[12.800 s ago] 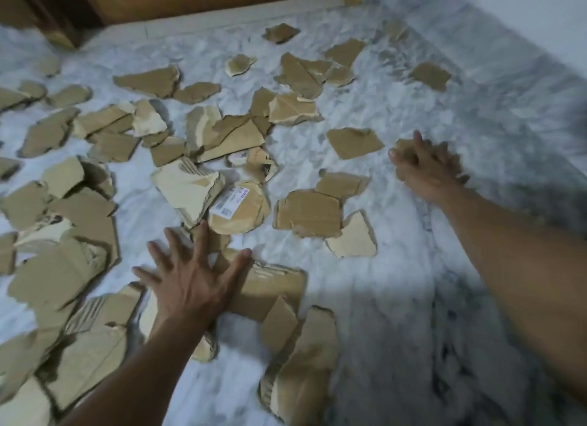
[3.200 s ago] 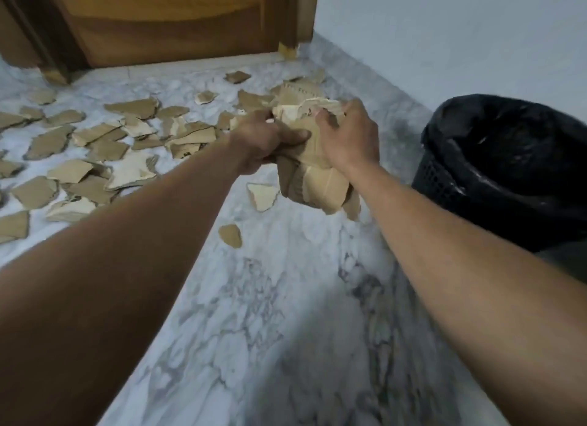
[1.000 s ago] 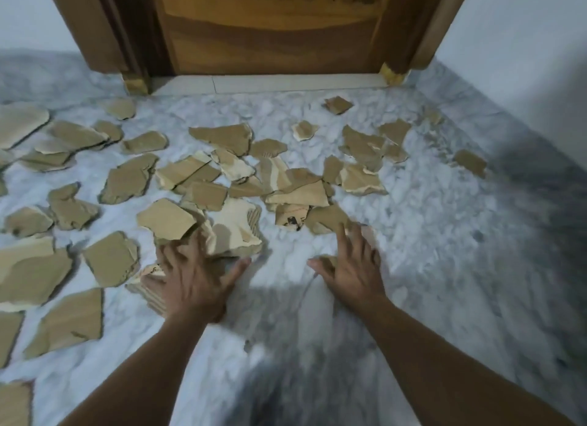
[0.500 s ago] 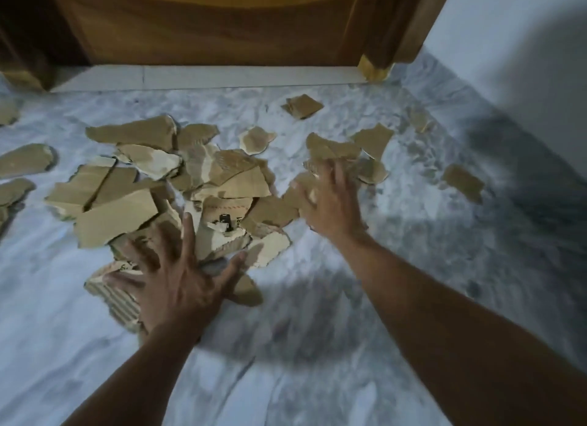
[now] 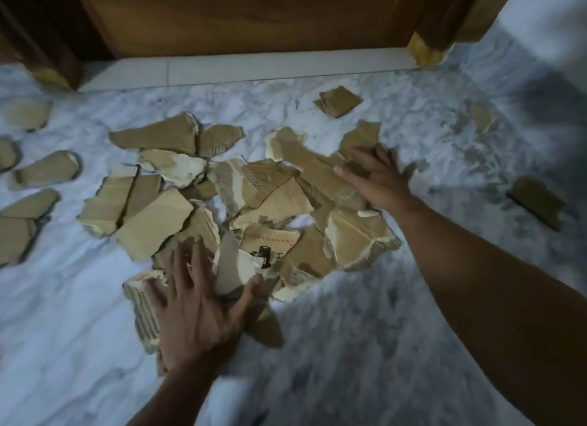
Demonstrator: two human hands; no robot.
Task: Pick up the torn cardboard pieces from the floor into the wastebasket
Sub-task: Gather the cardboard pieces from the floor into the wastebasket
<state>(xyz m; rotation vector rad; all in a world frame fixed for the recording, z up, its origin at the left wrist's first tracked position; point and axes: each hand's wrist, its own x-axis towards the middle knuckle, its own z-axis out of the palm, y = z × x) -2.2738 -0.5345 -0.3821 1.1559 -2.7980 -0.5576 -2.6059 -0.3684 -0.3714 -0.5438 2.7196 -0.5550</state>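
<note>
Several torn brown cardboard pieces lie bunched in a pile on the marble floor. My left hand lies flat with fingers spread on the near left edge of the pile, pressing on a ribbed piece. My right hand rests with fingers spread on the far right side of the pile. Neither hand grips a piece. The wastebasket is out of view.
Loose cardboard pieces lie apart from the pile: one near the door sill, one at the right, several at the left. A wooden door closes the far side. A white wall rises at the right.
Both hands have pushed the scattered pieces inward into a tighter pile. The right hand reached farther out over the far pieces. The view has moved closer to the door.
</note>
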